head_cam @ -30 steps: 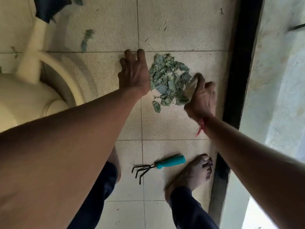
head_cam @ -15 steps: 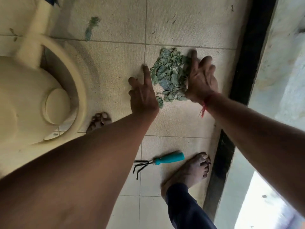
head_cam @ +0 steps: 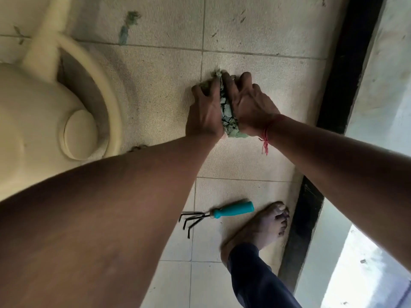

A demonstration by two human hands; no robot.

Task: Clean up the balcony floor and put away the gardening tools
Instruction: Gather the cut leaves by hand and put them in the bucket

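A pile of dry green leaves (head_cam: pixel 227 116) lies on the beige tiled balcony floor (head_cam: pixel 160 81), squeezed into a narrow ridge between my two hands. My left hand (head_cam: pixel 205 112) cups its left side with fingertips curled into the leaves. From the right, my right hand (head_cam: pixel 249 105) closes over it with fingers bent across the top. A small hand rake (head_cam: pixel 222 213) with a teal handle and black prongs lies on the floor nearer to me, beside my bare foot (head_cam: pixel 260 227).
A large cream watering can (head_cam: pixel 33 121) stands at the left, its handle arching toward the hands. A stray green leaf scrap (head_cam: pixel 129 23) lies on the far tile. A black threshold strip (head_cam: pixel 347 63) and a pale ledge border the floor on the right.
Both hands have come together from either side of the spread leaf pile and now compress it between them. The view has shifted closer and lower.
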